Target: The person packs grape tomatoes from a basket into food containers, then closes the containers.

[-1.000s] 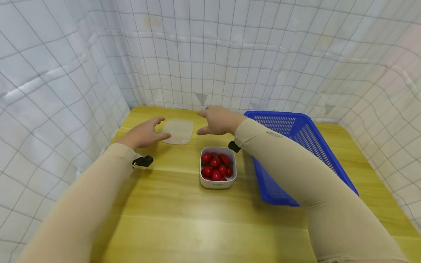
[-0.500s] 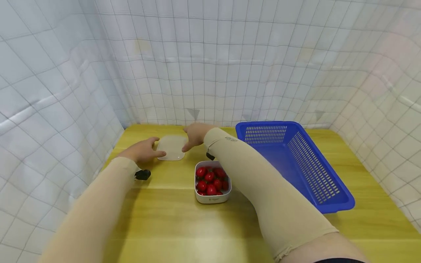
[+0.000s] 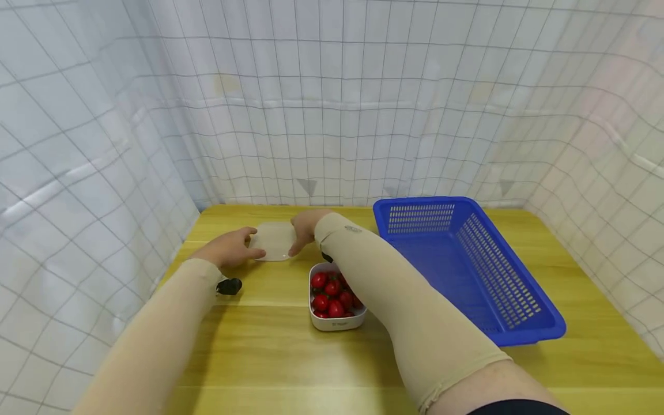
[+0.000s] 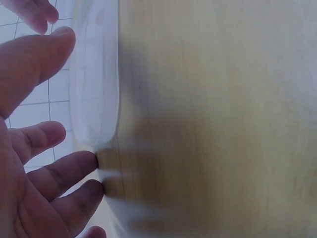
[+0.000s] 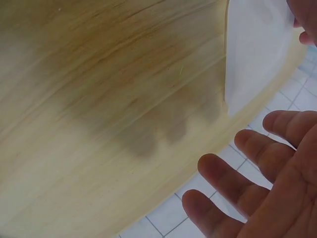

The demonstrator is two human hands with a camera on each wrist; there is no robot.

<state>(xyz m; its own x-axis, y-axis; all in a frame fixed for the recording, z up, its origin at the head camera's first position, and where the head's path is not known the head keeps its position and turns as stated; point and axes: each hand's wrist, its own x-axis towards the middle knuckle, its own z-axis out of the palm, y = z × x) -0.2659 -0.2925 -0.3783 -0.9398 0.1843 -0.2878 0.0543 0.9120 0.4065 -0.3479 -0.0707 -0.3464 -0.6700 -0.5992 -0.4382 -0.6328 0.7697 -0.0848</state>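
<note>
A translucent white lid lies flat on the wooden table toward the back left. My left hand is at its left side, thumb and fingers spread apart around the edge. In the left wrist view two fingertips touch the tabletop close to a corner of the lid. At the lid's right side is my right hand, thumb near the front right corner. The right wrist view shows its fingers spread beside the lid. Neither hand grips anything.
A white square container of red cherry tomatoes stands nearer the front, partly covered by my right forearm. To the right sits a blue plastic basket. White gridded curtains enclose the table at the back and sides.
My right hand has moved left and down to the lid's right side. The left hand stays at the left edge. The head view has shifted; lid, container and basket keep their places.
</note>
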